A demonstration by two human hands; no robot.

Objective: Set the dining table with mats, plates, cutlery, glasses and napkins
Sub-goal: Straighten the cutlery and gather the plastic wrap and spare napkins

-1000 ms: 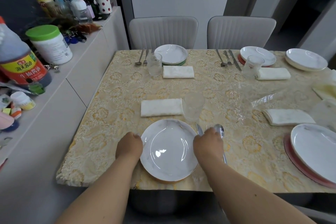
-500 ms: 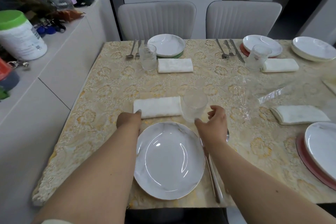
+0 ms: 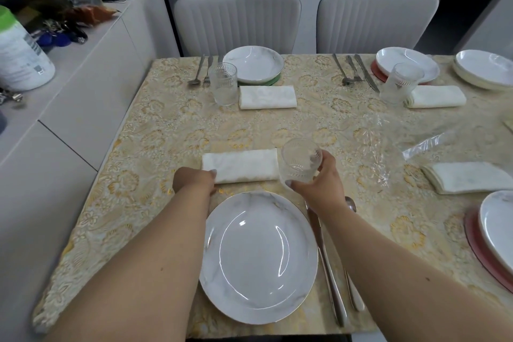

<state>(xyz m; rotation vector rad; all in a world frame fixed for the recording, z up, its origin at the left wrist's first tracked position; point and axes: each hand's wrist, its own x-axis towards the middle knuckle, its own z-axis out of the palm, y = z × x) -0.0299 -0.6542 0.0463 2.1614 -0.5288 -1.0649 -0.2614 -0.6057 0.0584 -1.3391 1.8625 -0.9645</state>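
Right hand point(image 3: 319, 178) grips glass point(image 3: 299, 161) | left hand point(image 3: 194, 182) pinches napkin point(image 3: 241, 165) | labels unreadable.

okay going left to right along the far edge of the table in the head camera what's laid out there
Spoon and fork → ribbed glass → plate on the green mat → second cutlery set → second glass → plate on the red mat → stacked plates.
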